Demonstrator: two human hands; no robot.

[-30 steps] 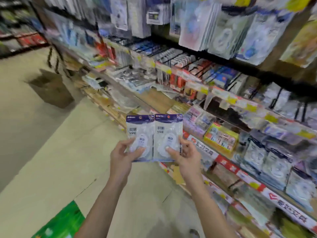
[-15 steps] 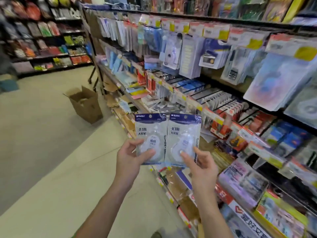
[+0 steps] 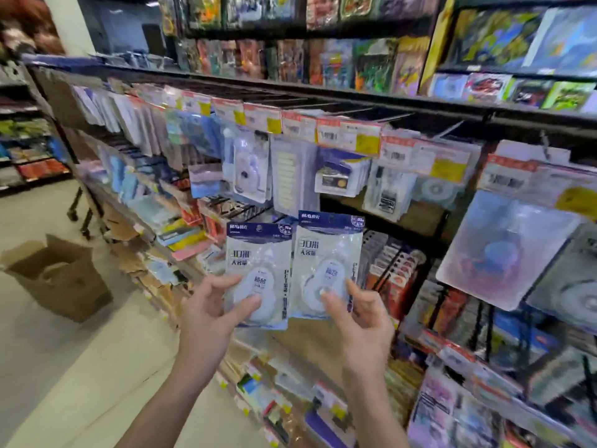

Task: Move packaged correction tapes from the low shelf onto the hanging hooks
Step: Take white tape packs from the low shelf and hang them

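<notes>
Shop aisle, hooks [image 3: 355, 111] under the upper shelf [image 3: 420, 103] hung with packets, a box [image 3: 61, 279] on the floor. Two tape packs are up off the low shelf but neither is hung yet. Left hand [image 3: 210, 313] pinches the left pack [image 3: 258, 274], right hand [image 3: 361, 318] pinches the right pack [image 3: 326, 263], thumbs in front, both below the hooks.

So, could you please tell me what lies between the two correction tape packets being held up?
Nothing: in the head view the left-hand packet and right-hand packet sit side by side, edges about touching.
</notes>
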